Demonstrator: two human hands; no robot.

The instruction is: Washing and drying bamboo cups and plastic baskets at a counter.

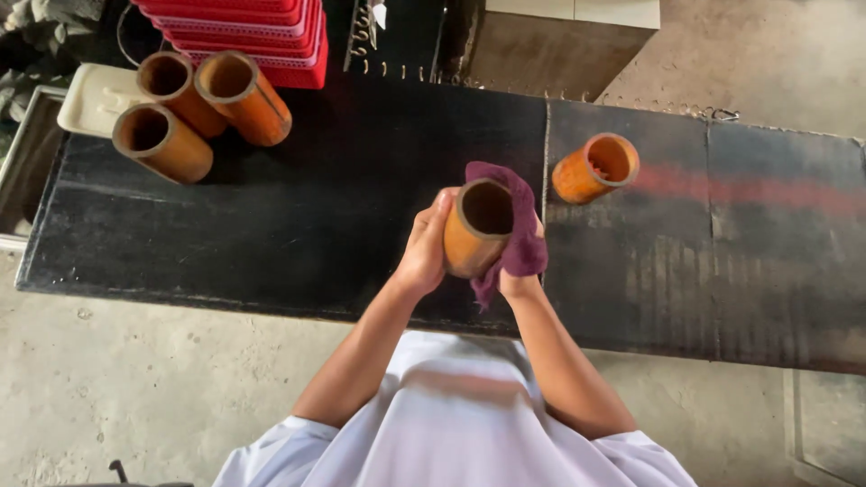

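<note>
My left hand [424, 248] grips the side of an orange bamboo cup [475, 230], held upright over the black table [298, 225] with its open mouth facing up. My right hand [521, 271] presses a purple cloth [516, 216] against the cup's right side; most of that hand is hidden under the cloth. Another orange cup [595, 168] stands on the table just right of my hands. Three more orange cups [194, 108] sit together at the table's far left corner.
A stack of red plastic crates [257, 32] stands behind the three cups, with a cream lid or tray [90, 95] beside them. A concrete block [559, 41] is beyond the table. Bare concrete floor surrounds the table.
</note>
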